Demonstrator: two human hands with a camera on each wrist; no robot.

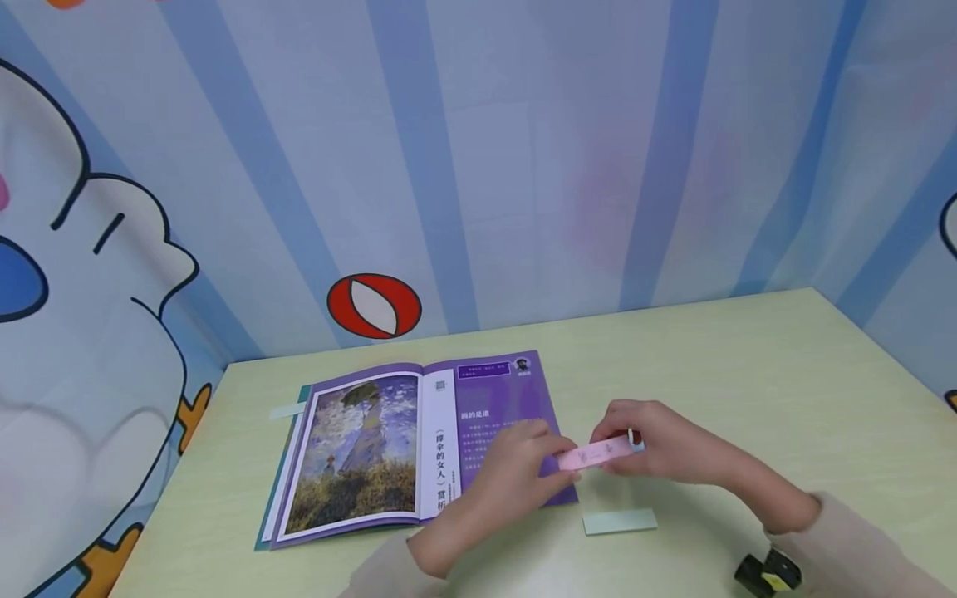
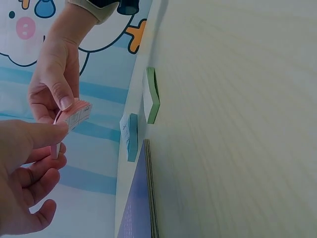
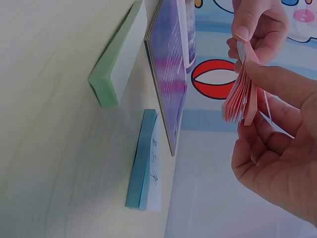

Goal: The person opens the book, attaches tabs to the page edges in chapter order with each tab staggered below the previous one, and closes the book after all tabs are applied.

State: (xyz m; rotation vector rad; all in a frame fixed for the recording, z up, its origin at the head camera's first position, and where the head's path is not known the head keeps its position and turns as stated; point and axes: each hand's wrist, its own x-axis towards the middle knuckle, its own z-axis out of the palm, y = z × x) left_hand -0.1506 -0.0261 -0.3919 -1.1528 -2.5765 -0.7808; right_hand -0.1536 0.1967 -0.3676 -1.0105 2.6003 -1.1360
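Over the right edge of the open book, both hands hold a pink sticky-note pad [image 1: 596,453] with handwriting on its top sheet. My left hand [image 1: 516,465] pinches the pad's left end between thumb and fingers. At the other end, my right hand [image 1: 661,440] grips it with its thumb on the sheets. In the right wrist view the pink sheets [image 3: 240,96] fan apart. On the table below lies a pale green sticky-note pad [image 1: 619,522]. A blue sticky-note pad [image 3: 141,163] with writing stands out in the right wrist view; in the head view the right hand mostly covers it.
The open book [image 1: 501,394] shows a painting on its left page and a purple right page. A pale paper tab [image 1: 287,410] sticks out from its left side. Behind the light table [image 1: 748,365] hangs a striped cartoon backdrop [image 1: 523,166].
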